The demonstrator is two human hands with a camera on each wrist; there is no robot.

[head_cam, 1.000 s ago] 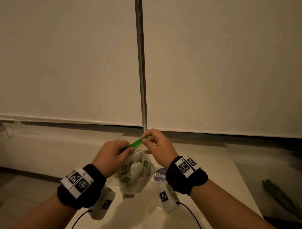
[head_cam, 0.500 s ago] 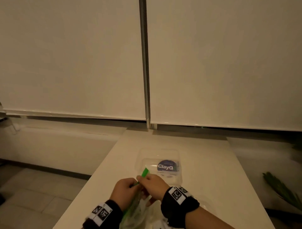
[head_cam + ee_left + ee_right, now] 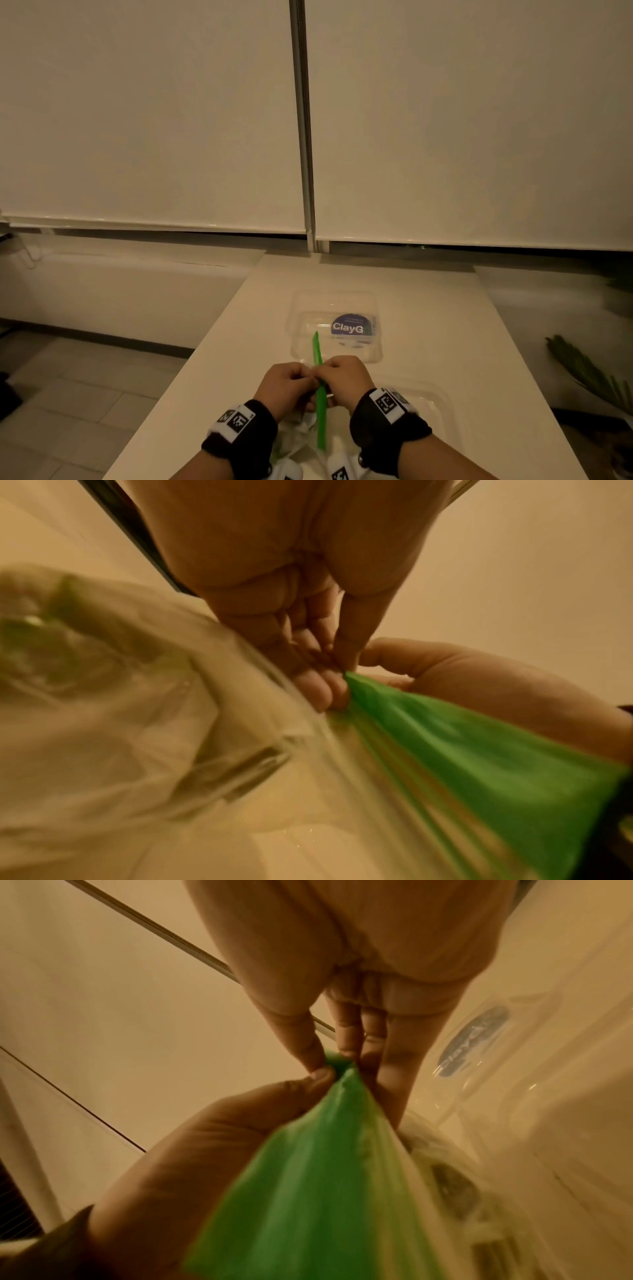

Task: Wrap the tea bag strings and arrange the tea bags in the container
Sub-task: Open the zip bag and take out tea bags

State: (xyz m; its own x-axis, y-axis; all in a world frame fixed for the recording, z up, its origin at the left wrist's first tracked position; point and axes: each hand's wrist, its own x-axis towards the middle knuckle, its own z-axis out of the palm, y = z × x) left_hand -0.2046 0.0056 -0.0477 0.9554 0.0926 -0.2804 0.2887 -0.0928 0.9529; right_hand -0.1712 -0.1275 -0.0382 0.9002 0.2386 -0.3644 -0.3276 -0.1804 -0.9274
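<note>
Head view shows both hands low over the bench point(image 3: 428, 308), pinching the green seal strip point(image 3: 320, 404) of a clear plastic bag point(image 3: 143, 723). Left hand point(image 3: 286, 385) and right hand point(image 3: 344, 378) each clench thumb and fingertips on the strip, touching each other. Blurred tea bags point(image 3: 455, 1185) appear to lie inside the bag. Beyond stands the clear container point(image 3: 334, 329). Probably light, limp and slick, the film wants a grip on its stiffer strip.

Black wristbands point(image 3: 246, 435); checkered marker tags point(image 3: 388, 404)
</note>
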